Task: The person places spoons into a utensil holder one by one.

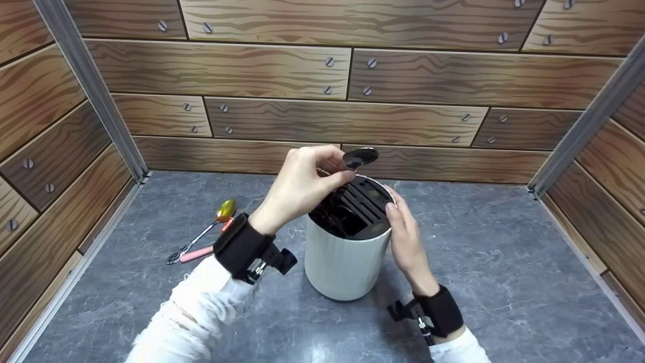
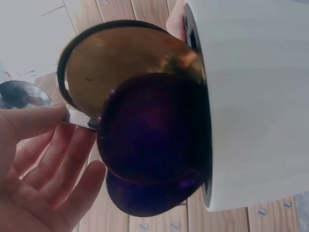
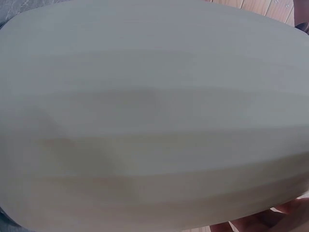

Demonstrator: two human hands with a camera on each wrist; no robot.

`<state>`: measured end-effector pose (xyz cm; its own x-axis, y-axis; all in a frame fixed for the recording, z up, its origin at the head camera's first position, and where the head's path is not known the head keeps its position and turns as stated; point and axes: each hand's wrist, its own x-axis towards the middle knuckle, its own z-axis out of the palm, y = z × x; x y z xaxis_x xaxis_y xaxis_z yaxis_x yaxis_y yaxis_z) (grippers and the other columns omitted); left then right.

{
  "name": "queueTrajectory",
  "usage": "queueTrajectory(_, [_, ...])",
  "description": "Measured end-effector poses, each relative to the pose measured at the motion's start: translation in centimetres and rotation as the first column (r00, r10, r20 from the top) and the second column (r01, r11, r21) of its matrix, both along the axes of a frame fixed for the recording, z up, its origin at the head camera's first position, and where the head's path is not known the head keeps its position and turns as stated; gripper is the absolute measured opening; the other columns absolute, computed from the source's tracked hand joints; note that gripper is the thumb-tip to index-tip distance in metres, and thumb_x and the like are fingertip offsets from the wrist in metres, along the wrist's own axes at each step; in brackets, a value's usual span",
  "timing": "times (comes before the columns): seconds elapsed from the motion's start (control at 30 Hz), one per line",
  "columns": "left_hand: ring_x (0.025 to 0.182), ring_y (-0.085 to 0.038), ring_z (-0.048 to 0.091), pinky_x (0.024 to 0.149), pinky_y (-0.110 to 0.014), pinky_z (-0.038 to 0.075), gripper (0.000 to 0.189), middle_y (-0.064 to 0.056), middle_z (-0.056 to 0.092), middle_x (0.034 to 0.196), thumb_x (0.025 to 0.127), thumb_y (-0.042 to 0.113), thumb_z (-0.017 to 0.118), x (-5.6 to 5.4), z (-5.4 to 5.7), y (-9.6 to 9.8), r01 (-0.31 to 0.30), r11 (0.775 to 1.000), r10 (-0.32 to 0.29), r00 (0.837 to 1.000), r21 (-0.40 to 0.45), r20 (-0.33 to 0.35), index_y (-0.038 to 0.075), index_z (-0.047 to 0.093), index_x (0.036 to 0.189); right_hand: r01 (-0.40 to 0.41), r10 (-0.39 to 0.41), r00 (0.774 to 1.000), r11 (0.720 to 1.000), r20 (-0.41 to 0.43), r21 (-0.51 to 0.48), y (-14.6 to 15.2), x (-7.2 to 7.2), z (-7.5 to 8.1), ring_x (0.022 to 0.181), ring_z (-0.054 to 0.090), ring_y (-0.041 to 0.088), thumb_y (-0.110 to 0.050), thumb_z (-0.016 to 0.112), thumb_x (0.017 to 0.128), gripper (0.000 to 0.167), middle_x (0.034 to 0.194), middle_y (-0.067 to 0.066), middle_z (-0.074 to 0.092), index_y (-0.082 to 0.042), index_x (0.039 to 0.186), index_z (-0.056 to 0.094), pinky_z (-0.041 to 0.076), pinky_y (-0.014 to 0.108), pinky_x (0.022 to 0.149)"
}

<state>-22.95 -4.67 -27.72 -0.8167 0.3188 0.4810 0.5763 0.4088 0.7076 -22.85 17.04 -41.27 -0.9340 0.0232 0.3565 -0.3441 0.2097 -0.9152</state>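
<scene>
My left hand (image 1: 305, 181) pinches a spoon (image 1: 362, 157) near its bowl, above the far side of a white round cutlery holder (image 1: 345, 267). In the left wrist view, thumb and fingers grip the neck of the shiny spoon (image 2: 24, 94), whose handle runs behind other bowls. A gold-brown bowl (image 2: 120, 58) and dark purple spoon bowls (image 2: 149, 130) stick out of the holder's top. My right hand (image 1: 405, 237) holds the holder's right side, thumb at the rim; in the right wrist view its fingers (image 3: 251, 223) show at the lower edge.
The holder's black slotted top (image 1: 370, 201) has several narrow slots and a larger square opening. Left of it on the grey marbled table (image 1: 484, 267) lie a spoon with a yellow bowl (image 1: 227, 209) and a pink-handled utensil (image 1: 196, 253), partly behind my left wrist. Wood-patterned walls (image 1: 282, 118) enclose the table.
</scene>
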Motion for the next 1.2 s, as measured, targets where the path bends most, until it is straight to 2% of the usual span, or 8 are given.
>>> queueTrajectory(0.13, [0.089,-0.017,0.079,0.082,-0.032,0.065,0.006,-0.007,0.083,0.095,0.092,0.012,0.079,-0.2,-0.2,-0.1,-0.015,1.000,0.016,1.000,-0.027,0.027,0.008,0.078,0.095,-0.001,0.001,1.000,1.000,-0.007,0.000,0.0,0.0,0.1,0.150,0.046,0.024,-0.021,0.035,0.114,0.049,0.162,0.019,0.050,0.000,0.158,0.043,0.035,0.008,0.118])
queueTrajectory(0.3, [0.087,-0.017,0.079,0.080,-0.030,0.063,0.006,-0.008,0.084,0.094,0.091,0.012,0.079,-0.5,-0.6,-0.3,-0.015,0.997,0.020,0.998,-0.078,0.061,0.007,0.079,0.094,-0.008,0.008,1.000,1.000,-0.003,-0.011,0.0,0.0,0.0,0.146,0.050,0.009,-0.021,0.034,0.114,0.049,0.162,0.019,0.050,-0.001,0.158,0.043,0.036,0.009,0.118])
queueTrajectory(0.37, [0.085,-0.015,0.079,0.078,-0.028,0.062,0.005,-0.007,0.084,0.094,0.090,0.012,0.079,-0.6,-0.8,-0.4,-0.015,0.995,0.022,0.997,-0.099,0.075,0.007,0.079,0.093,-0.013,0.013,1.000,1.000,-0.008,-0.016,0.0,0.1,0.1,0.146,0.049,0.009,-0.021,0.034,0.114,0.050,0.162,0.019,0.050,-0.001,0.158,0.043,0.036,0.009,0.118])
queueTrajectory(0.57, [0.078,-0.009,0.075,0.073,-0.020,0.056,0.004,-0.007,0.083,0.090,0.090,0.012,0.079,-1.0,-1.5,-0.7,0.000,0.991,0.016,0.993,-0.135,0.116,0.008,0.079,0.090,-0.024,0.024,1.000,0.999,-0.016,-0.022,0.0,0.0,0.1,0.151,0.045,0.028,-0.019,0.034,0.113,0.050,0.162,0.021,0.049,0.002,0.158,0.041,0.036,0.008,0.118])
queueTrajectory(0.83, [0.075,-0.008,0.073,0.071,-0.018,0.054,0.004,-0.008,0.082,0.086,0.088,0.011,0.078,-1.5,-2.1,-0.9,0.020,0.988,-0.001,0.993,-0.155,0.121,0.007,0.079,0.088,-0.004,0.004,1.000,1.000,-0.015,0.000,-0.1,0.1,0.1,0.152,0.044,0.030,-0.019,0.034,0.114,0.049,0.162,0.021,0.049,0.001,0.158,0.042,0.034,0.007,0.118])
queueTrajectory(0.97, [0.075,-0.010,0.074,0.071,-0.019,0.054,0.003,-0.008,0.082,0.085,0.088,0.010,0.078,-1.6,-2.2,-1.0,0.025,0.984,-0.004,0.993,-0.176,0.119,0.008,0.078,0.087,0.000,0.000,1.000,1.000,-0.003,0.003,-0.1,0.0,0.1,0.155,0.041,0.033,-0.018,0.034,0.113,0.050,0.163,0.021,0.048,0.002,0.159,0.040,0.033,0.007,0.118])
queueTrajectory(1.2, [0.073,-0.008,0.070,0.068,-0.017,0.051,0.003,-0.009,0.081,0.084,0.088,0.009,0.079,-1.6,-2.4,-1.0,0.040,0.976,-0.015,0.993,-0.215,0.115,0.007,0.078,0.086,0.003,-0.003,1.000,1.000,-0.008,0.006,-0.1,0.1,0.2,0.154,0.042,0.033,-0.018,0.034,0.113,0.049,0.162,0.021,0.049,0.001,0.158,0.041,0.033,0.007,0.118])
